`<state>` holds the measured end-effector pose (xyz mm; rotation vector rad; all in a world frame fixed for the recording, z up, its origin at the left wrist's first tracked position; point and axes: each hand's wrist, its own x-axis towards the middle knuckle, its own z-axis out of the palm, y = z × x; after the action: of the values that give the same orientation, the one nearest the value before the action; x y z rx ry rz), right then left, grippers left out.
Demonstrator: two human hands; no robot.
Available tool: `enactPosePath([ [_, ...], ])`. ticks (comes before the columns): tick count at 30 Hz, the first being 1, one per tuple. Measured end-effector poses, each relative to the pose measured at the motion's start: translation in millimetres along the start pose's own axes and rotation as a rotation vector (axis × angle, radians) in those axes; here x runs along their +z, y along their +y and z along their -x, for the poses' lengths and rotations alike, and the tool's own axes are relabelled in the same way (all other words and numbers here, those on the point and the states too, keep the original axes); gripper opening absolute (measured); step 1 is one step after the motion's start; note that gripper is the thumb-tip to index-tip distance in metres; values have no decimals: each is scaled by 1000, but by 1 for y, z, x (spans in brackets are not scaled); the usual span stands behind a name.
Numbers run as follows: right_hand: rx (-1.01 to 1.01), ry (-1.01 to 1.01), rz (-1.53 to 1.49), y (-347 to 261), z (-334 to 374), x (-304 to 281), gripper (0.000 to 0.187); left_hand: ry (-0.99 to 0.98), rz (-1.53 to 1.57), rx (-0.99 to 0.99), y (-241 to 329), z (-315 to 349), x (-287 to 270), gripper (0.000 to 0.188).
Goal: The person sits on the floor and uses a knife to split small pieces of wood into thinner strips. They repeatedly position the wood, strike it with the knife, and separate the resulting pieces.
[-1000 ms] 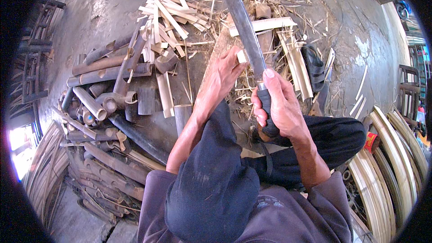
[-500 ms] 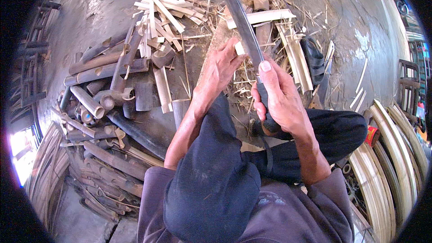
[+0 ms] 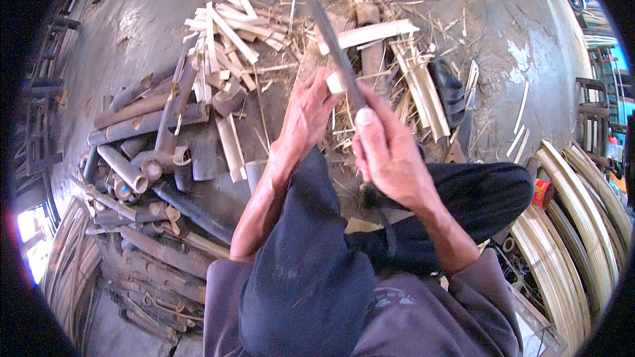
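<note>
My right hand (image 3: 390,152) grips the handle of a machete (image 3: 322,21), its long dark blade slanting up and away to the left. Fingers of my left hand (image 3: 305,111) are closed around a short pale piece of split bamboo (image 3: 337,82), whose end shows beside the blade near its base. Whether the blade touches that piece I cannot tell. Under and beyond my left hand lies a wooden block (image 3: 313,59). Just past the blade, a pale bamboo strip (image 3: 380,33) rests across a dark bamboo tube (image 3: 372,59).
Split bamboo pieces (image 3: 228,30) are heaped at the far left. Cut bamboo tubes (image 3: 149,116) pile up nearer on that side. A black sandal (image 3: 446,86) lies right of some split lengths (image 3: 423,96). Long bent slats (image 3: 562,238) stand along the near right. My bent legs (image 3: 456,192) frame the work spot.
My right hand and the machete have shifted left and tilted, bringing the blade's base beside the piece in my left hand. The piece shows more. The whole view has shifted slightly.
</note>
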<state>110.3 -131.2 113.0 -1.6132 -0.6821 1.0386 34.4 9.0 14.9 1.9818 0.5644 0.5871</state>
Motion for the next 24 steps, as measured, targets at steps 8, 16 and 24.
enactPosePath([
  [8, 16, -46, 50, -2, -6, 3, 42, 27, -44, -11, -6, 1, -3, 19],
  [16, -13, -123, 63, -15, -4, -1, 46, 15, -49, -21, 14, -1, -12, 26],
  [24, -50, -72, -21, 12, -12, 7, 44, 6, 102, -267, -17, 6, 11, 26],
])
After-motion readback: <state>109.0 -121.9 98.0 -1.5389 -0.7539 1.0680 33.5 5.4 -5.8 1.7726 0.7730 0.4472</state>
